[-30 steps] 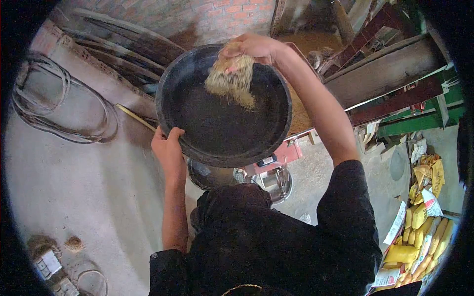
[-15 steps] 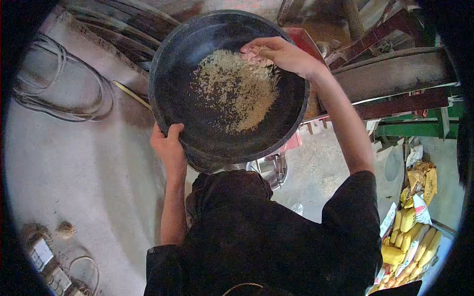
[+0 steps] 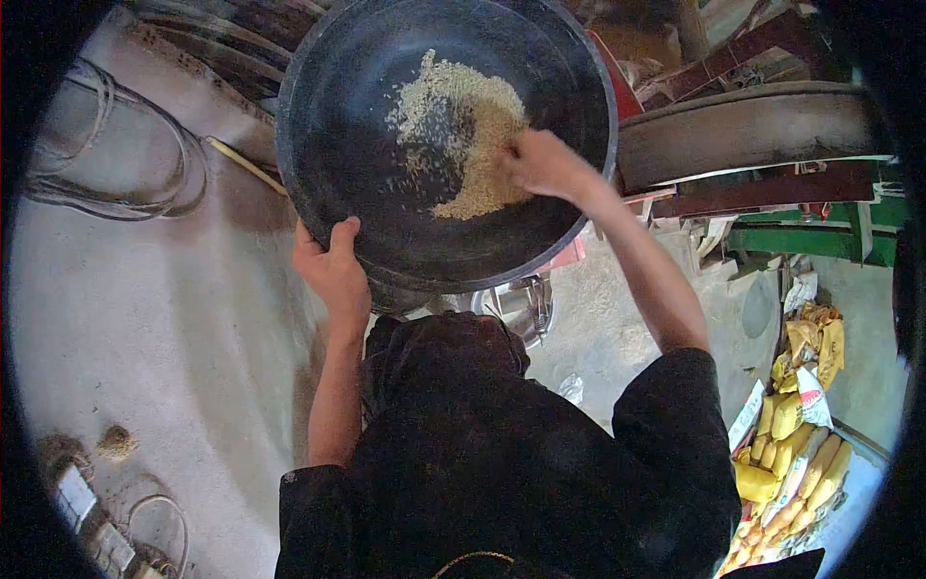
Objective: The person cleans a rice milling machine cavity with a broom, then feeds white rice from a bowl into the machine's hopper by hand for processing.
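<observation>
In the upper middle of the head view, a wide black basin (image 3: 352, 116) is tilted so that its inside shows, with loose pale-tan grain (image 3: 482, 183) spread over its middle and right. The left hand (image 3: 333, 270) grips the basin's lower-left rim, its thumb over the edge and its fingers (image 3: 307, 238) closed in around the outside, partly hidden. Inside the basin, the right hand (image 3: 555, 169) has its fingers curled inward at the right edge of the grain; blur hides whether they have hold of any. A round metal bowl (image 3: 511, 314) shows just below the basin. To the left, a yellow stick (image 3: 246, 166) lies near the rim, and looped dark hose (image 3: 135, 215) rests on the floor (image 3: 125, 318). Yellow bags (image 3: 786, 415) are piled at the lower right.
</observation>
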### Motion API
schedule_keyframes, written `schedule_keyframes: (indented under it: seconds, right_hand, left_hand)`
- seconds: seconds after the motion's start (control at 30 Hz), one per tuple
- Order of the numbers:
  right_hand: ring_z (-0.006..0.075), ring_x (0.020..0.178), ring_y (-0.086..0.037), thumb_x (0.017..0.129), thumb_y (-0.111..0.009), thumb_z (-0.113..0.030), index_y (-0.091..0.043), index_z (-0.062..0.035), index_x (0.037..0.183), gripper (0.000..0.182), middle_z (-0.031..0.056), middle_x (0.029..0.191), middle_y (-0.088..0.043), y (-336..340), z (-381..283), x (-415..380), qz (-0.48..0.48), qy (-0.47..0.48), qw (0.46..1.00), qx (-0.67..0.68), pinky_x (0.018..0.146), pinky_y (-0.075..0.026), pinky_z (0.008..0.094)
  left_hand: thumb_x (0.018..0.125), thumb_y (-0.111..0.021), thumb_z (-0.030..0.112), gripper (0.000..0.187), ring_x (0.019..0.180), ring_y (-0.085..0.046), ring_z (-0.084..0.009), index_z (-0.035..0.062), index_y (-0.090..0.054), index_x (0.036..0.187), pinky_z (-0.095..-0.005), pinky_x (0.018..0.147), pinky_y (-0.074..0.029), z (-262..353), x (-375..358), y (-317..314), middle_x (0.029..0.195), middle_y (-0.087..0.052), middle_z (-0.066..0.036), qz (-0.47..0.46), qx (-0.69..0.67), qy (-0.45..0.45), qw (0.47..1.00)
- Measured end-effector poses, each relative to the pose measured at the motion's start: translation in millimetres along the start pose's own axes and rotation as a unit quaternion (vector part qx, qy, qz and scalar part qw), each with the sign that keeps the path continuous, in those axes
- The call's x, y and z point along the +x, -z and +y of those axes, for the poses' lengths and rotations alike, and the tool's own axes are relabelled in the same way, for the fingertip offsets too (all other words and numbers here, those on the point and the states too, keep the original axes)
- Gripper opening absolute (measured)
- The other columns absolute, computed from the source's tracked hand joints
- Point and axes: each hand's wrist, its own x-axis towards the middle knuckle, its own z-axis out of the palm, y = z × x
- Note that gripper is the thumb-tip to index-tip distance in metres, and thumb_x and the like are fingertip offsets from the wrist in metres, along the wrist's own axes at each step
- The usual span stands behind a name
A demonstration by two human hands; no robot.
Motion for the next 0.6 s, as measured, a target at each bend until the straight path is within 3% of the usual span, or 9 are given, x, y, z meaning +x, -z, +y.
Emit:
schedule_keyframes:
  seconds: [0.13,0.27,0.33,0.37,0.4,0.47,0.53,0.6]
  right_hand:
    - [0.0336,0.064,-0.063,0.08,-0.065,-0.038,-0.063,0.0055,0.081,0.044,0.0224,0.069,-0.061,-7.3,-61.9,-17.8,-0.104,-0.002,0.988,0.112,0.06,-0.046,0.0409]
    - [0.0263,0.063,-0.06,0.076,-0.071,-0.037,-0.065,0.0048,0.087,0.043,0.0178,0.071,-0.063,-38.9,-76.3,-6.2,-0.079,0.064,0.982,0.157,0.059,-0.045,0.0371]
    - [0.0222,0.07,-0.06,0.074,-0.075,-0.034,-0.066,0.0048,0.091,0.043,0.0145,0.081,-0.067,-25.5,-82.1,-0.5,-0.173,0.071,0.931,0.312,0.061,-0.045,0.0355]
    - [0.0249,0.088,-0.064,0.082,-0.068,-0.028,-0.064,0.0054,0.099,0.038,0.0158,0.098,-0.067,-27.3,-72.4,8.3,-0.232,0.078,0.884,0.398,0.072,-0.05,0.0346]
    - [0.0249,0.088,-0.064,0.082,-0.068,-0.028,-0.064,0.0053,0.099,0.038,0.0158,0.098,-0.067,-21.0,-68.1,12.9,-0.234,0.079,0.884,0.397,0.072,-0.05,0.0346]
    - [0.031,0.1,-0.062,0.089,-0.057,-0.018,-0.057,0.0087,0.11,0.034,0.0206,0.107,-0.063,3.0,-67.6,18.6,-0.254,-0.011,0.675,0.693,0.087,-0.051,0.0381]
    - [0.0355,0.1,-0.062,0.095,-0.041,-0.012,-0.048,0.0131,0.114,0.032,0.0251,0.11,-0.06,35.3,-68.2,22.0,-0.21,0.006,0.667,0.714,0.094,-0.05,0.0425]
    - [0.037,0.108,-0.057,0.099,-0.031,-0.021,-0.049,0.0107,0.115,0.039,0.0256,0.115,-0.057,52.9,-58.5,29.4,-0.211,0.006,0.643,0.737,0.095,-0.048,0.0443]
  left_hand:
    - [0.078,-0.058,0.0,0.022,0.084,-0.056,-0.0136,-0.0034,-0.058,0.1,-0.0271,0.079,-0.043,9.2,-8.8,-12.5,0.095,-0.063,-0.006,-0.008,0.012,-0.021,1.0]
    - [0.078,-0.058,0.001,0.022,0.082,-0.055,-0.0127,-0.0026,-0.058,0.1,-0.027,0.077,-0.044,10.9,-8.5,-18.2,0.093,-0.062,-0.004,-0.002,0.014,-0.036,0.999]
    - [0.078,-0.058,0.002,0.022,0.081,-0.055,-0.0127,-0.0025,-0.059,0.1,-0.027,0.077,-0.044,8.4,-5.0,-15.9,0.092,-0.062,-0.004,-0.01,0.01,-0.034,0.999]
    - [0.078,-0.059,0.002,0.022,0.08,-0.055,-0.0126,-0.0023,-0.059,0.099,-0.0269,0.076,-0.044,6.7,-3.8,-14.2,0.091,-0.062,-0.004,-0.014,0.005,-0.032,0.999]
    - [0.078,-0.059,0.002,0.022,0.08,-0.055,-0.0126,-0.0023,-0.059,0.099,-0.0269,0.076,-0.044,5.4,-3.1,-13.5,0.091,-0.062,-0.004,-0.012,0.005,-0.032,0.999]
    - [0.078,-0.059,0.003,0.021,0.08,-0.054,-0.0123,-0.0021,-0.059,0.098,-0.0265,0.075,-0.043,3.5,-1.9,-10.4,0.09,-0.062,-0.004,-0.013,-0.003,-0.038,0.999]
    - [0.078,-0.059,0.003,0.02,0.08,-0.054,-0.0121,-0.0021,-0.059,0.098,-0.0264,0.075,-0.043,3.2,-1.1,-6.9,0.09,-0.062,-0.004,-0.013,0.003,-0.032,0.999]
    - [0.078,-0.059,0.003,0.02,0.08,-0.054,-0.012,-0.0021,-0.059,0.097,-0.0263,0.075,-0.043,0.2,0.4,-3.2,0.09,-0.062,-0.004,-0.017,0.007,-0.025,1.0]
